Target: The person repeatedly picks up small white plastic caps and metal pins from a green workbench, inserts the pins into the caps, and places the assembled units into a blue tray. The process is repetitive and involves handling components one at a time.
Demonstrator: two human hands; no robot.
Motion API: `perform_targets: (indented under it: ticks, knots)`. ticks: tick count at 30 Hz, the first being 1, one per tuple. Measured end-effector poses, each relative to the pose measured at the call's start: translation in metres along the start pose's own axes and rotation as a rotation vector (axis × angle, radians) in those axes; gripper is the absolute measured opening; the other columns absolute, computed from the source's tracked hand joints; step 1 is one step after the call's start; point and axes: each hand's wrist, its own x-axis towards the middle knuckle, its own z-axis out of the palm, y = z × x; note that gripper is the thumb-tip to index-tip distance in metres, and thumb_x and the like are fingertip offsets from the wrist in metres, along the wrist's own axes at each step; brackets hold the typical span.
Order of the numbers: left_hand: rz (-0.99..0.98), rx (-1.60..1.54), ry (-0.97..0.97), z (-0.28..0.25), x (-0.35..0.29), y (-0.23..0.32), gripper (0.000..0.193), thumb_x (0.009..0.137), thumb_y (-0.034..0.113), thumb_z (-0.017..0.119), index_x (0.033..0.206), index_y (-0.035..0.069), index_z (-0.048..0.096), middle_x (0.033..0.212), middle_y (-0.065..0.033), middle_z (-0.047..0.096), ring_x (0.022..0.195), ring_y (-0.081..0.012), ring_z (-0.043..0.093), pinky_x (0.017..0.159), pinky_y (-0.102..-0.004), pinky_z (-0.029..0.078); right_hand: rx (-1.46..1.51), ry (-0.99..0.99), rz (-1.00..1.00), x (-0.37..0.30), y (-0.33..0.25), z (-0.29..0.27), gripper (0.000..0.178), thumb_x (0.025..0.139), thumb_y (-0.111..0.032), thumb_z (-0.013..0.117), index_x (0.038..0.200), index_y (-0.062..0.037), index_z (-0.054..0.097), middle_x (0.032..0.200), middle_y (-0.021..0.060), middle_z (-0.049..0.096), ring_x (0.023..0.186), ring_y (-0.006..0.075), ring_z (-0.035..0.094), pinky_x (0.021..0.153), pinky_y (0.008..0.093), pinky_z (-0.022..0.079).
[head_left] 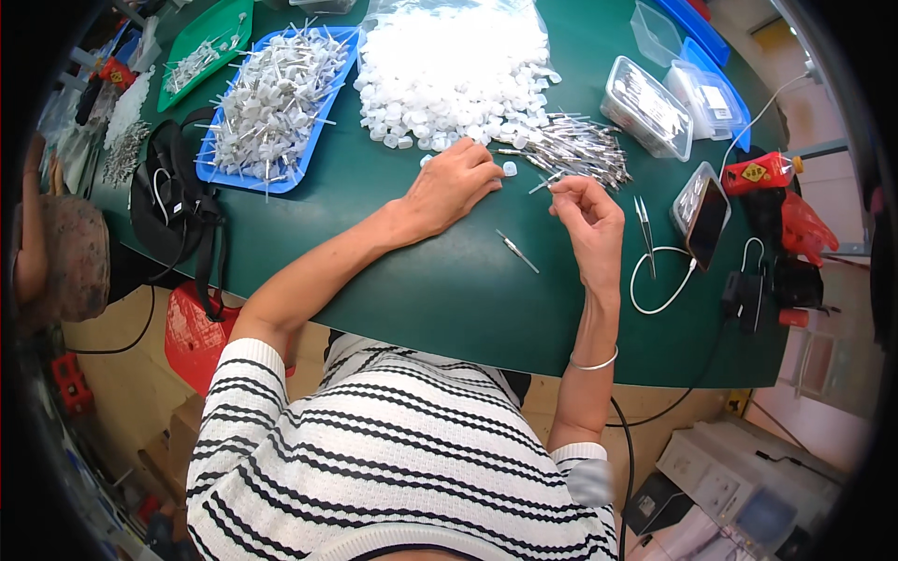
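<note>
My left hand (456, 189) rests at the near edge of a heap of small white translucent plastic caps (449, 65). Its fingers are curled together, and whatever they hold is hidden; a loose cap (509, 168) lies by the fingertips. To the right, thumb and forefinger of my right hand (589, 210) pinch a thin metal rod (541, 186) with its end pointing left. Just beyond that hand lies a pile of similar slim metal rods (585, 148). A single rod (516, 251) sits on the green table between my forearms.
At left, a blue tray (208, 154) holds rods with caps, and a green tray (171, 93) stands behind it. A black bag (173, 187) lies at the left edge. Tweezers (645, 234), a phone (708, 224) with a white cable, and clear plastic boxes (648, 107) are at right.
</note>
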Motion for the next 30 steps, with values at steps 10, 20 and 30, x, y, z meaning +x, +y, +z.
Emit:
perform_targets:
  ticks: [10,20,30]
  knots:
    - [-0.451,-0.551,-0.067,-0.023,-0.010,0.003,0.012,0.086,0.010,0.066,0.095,0.002,0.065,0.088,-0.0088,0.066,0.077,-0.0182,0.062,0.068,-0.0300,0.052,0.710,-0.298,0.295,-0.063,0.009,0.033,0.014,0.089,-0.007,0.062,0.100,0.0025,0.062,0.081,0.0082,0.063,0.071,0.0148,0.061,0.067,0.0269,0.050]
    - [-1.046,-1.453,0.004,-0.048,-0.034,0.018,0.022,0.089,0.019,0.067,0.102,0.002,0.062,0.092,-0.0085,0.068,0.080,-0.0123,0.067,0.065,-0.0201,0.053,0.752,-0.043,0.088,-0.019,-0.005,0.074,0.018,0.095,-0.016,0.058,0.102,0.0000,0.061,0.084,0.0056,0.064,0.078,0.0114,0.061,0.074,0.0262,0.050]
    - [-1.049,-1.511,-0.018,-0.047,-0.030,0.019,0.024,0.090,0.014,0.063,0.110,0.000,0.062,0.096,-0.0084,0.067,0.087,-0.0141,0.066,0.073,-0.0220,0.054,0.629,0.012,0.011,-0.010,0.007,0.078,0.018,0.094,-0.014,0.059,0.103,0.0009,0.060,0.088,0.0064,0.064,0.080,0.0117,0.061,0.076,0.0246,0.050]
